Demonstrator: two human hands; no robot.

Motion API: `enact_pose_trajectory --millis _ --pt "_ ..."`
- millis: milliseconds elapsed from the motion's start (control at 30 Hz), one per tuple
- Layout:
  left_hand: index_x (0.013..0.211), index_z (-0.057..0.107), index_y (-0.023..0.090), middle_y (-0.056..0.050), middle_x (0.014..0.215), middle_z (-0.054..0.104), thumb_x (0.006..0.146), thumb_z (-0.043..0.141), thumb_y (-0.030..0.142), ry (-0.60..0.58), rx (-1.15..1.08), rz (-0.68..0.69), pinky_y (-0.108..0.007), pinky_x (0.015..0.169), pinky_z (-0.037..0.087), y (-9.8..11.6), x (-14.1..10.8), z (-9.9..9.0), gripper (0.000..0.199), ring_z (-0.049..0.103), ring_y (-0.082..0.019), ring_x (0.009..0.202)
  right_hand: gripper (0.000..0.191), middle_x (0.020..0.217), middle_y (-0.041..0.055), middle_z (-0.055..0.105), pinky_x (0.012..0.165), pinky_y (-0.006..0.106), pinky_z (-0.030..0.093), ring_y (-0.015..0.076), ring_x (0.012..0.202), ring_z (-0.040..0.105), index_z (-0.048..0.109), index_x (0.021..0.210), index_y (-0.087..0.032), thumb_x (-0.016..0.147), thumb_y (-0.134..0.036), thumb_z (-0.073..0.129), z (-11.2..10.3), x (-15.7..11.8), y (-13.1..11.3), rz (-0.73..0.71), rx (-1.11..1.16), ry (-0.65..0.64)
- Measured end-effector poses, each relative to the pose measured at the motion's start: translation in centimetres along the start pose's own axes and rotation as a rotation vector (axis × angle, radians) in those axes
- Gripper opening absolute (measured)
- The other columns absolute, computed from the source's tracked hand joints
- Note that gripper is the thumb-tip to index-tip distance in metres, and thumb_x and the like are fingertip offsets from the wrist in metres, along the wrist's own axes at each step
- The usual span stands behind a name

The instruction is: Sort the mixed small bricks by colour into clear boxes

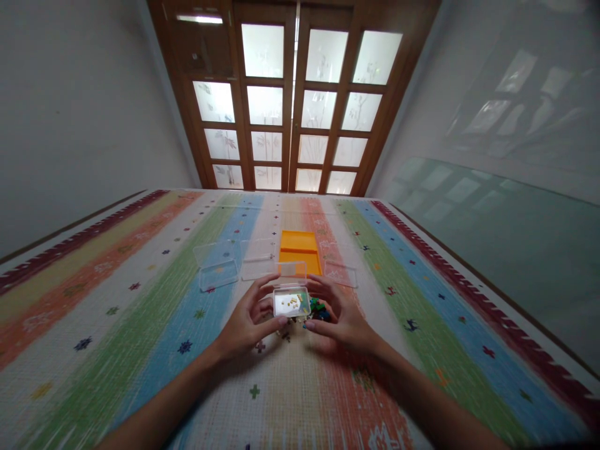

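Note:
A small clear plastic box (291, 302) with its lid raised holds several tiny yellow pieces. My left hand (252, 315) grips its left side, thumb at the front corner. Around the right side of the box curves my right hand (338, 315), its fingers behind the box and its thumb near the front right corner. Small green and blue pieces (319, 308) lie between the box and my right palm, partly hidden by the hand. Beneath the box, small brown and pale pieces (285, 332) are scattered on the striped cloth.
Behind the hands lies an open orange case (299, 241). Open clear boxes stand at the left (219, 275) and beside it (257, 267), and another clear box (340, 274) is at the right. A striped cloth (197, 375) covers the table, with wooden glass doors beyond.

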State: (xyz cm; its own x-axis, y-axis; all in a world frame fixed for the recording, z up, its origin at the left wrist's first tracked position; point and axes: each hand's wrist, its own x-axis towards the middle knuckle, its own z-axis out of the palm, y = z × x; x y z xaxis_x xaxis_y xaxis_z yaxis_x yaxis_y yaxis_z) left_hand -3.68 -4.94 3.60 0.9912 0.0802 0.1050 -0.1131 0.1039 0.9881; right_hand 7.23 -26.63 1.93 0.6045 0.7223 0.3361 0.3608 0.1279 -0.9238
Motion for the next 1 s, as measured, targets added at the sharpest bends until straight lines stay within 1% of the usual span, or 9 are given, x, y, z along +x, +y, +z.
enact_pose_trajectory --millis 167,333,400,467,567,667,767,867,1000 --pt "0.144 0.036 0.028 -0.014 0.134 0.056 0.077 0.079 0.031 0.022 0.099 0.008 -0.042 0.096 0.053 0.1 -0.4 1.1 0.08 0.067 -0.022 0.103 0.074 0.122 0.0048 0.065 0.097 0.043 0.052 0.0226 0.111 0.063 0.048 0.139 -0.038 0.076 -0.033 0.085 0.5 -0.1 0.3 0.032 0.108 0.073" --pt "0.147 0.031 0.031 -0.011 0.13 0.06 0.076 0.08 0.029 0.131 0.284 0.112 -0.038 0.089 0.055 0.1 -0.6 1.3 0.087 0.065 -0.018 0.097 0.074 0.122 0.0061 0.066 0.097 0.043 0.051 0.0244 0.114 0.063 0.049 0.138 -0.036 0.074 -0.034 0.087 0.6 -0.1 0.4 0.054 0.131 0.103" --pt "0.146 0.033 0.033 -0.009 0.129 0.058 0.073 0.083 0.029 0.194 0.391 0.193 -0.037 0.086 0.057 -0.1 -0.8 1.3 0.089 0.064 -0.018 0.098 0.074 0.123 0.0068 0.066 0.099 0.044 0.051 0.0252 0.117 0.062 0.05 0.137 -0.035 0.073 -0.033 0.087 0.6 -0.1 0.3 0.042 0.131 0.097" --pt "0.141 0.039 0.033 -0.009 0.129 0.056 0.071 0.085 0.027 0.276 0.531 0.318 -0.036 0.084 0.057 -0.1 -1.2 1.4 0.084 0.062 -0.02 0.103 0.073 0.124 0.0069 0.066 0.099 0.044 0.05 0.0254 0.118 0.061 0.05 0.137 -0.034 0.073 -0.033 0.087 0.8 -0.2 0.3 0.038 0.127 0.09" --pt "0.127 0.055 0.029 -0.008 0.128 0.054 0.075 0.082 0.022 0.363 0.797 0.521 -0.036 0.084 0.056 0.1 -1.9 1.6 0.059 0.058 -0.022 0.109 0.071 0.124 0.0069 0.066 0.099 0.045 0.051 0.0252 0.118 0.062 0.05 0.135 -0.034 0.075 -0.033 0.087 1.0 -0.2 0.4 0.043 0.132 0.088" --pt "0.11 0.066 0.027 -0.006 0.113 0.06 0.082 0.075 0.016 0.283 0.964 0.684 -0.035 0.083 0.054 0.5 -2.4 1.9 0.031 0.059 -0.02 0.101 0.069 0.124 0.0074 0.066 0.098 0.045 0.051 0.0249 0.116 0.062 0.05 0.134 -0.033 0.075 -0.035 0.086 1.2 -0.3 0.3 0.048 0.153 0.085" --pt "0.107 0.068 0.024 -0.004 0.095 0.065 0.088 0.067 0.009 0.192 0.991 0.763 -0.03 0.076 0.054 0.7 -2.5 2.2 0.025 0.059 -0.017 0.089 0.068 0.123 0.0081 0.066 0.099 0.046 0.051 0.0247 0.115 0.063 0.051 0.133 -0.031 0.075 -0.037 0.086 1.3 -0.2 0.2 0.049 0.16 0.083" --pt "0.107 0.069 0.023 -0.004 0.084 0.066 0.09 0.062 0.008 0.138 0.974 0.747 -0.027 0.068 0.053 0.7 -2.5 2.2 0.024 0.06 -0.017 0.08 0.068 0.127 0.0091 0.064 0.102 0.047 0.05 0.0257 0.12 0.062 0.051 0.133 -0.031 0.075 -0.037 0.086 1.5 -0.2 0.1 0.051 0.166 0.073" --pt "0.102 0.071 0.025 -0.004 0.079 0.068 0.09 0.062 0.012 0.179 0.946 0.693 -0.027 0.064 0.054 1.2 -3.0 1.5 0.019 0.063 -0.017 0.074 0.064 0.142 0.0091 0.057 0.11 0.051 0.044 0.0266 0.132 0.053 0.052 0.134 -0.034 0.079 -0.037 0.083 1.3 -0.3 0.0 0.042 0.171 0.047"
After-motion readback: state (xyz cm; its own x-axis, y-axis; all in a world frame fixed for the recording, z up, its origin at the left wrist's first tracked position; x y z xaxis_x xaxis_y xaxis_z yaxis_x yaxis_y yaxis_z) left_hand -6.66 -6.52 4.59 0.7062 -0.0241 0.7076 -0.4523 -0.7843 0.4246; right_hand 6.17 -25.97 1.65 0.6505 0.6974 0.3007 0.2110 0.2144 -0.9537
